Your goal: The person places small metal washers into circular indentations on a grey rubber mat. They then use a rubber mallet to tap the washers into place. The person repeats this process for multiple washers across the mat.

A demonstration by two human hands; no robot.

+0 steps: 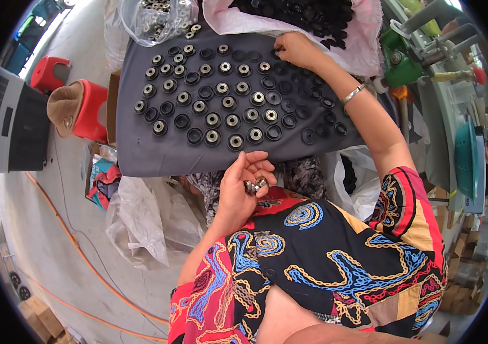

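Bearings (225, 67), silvery metal rings, sat in many round black cups (308, 136) on the grey cloth-covered table (152, 160); most right-side cups lacked one. The left hand (238, 179) cradled more bearings in loosely curled fingers; the right hand (301, 51) pinched narrowly near the far edge, its hold unclear.

Across from me, at the gray cloth-covered table (146, 157), the person cups a few loose metal bearings (256, 185) in the left hand (244, 176) near its close edge, while the right hand (299, 50) stretches over rows of round black caps (194, 136), many bearing-filled, toward the white sack (364, 56) of black pieces.
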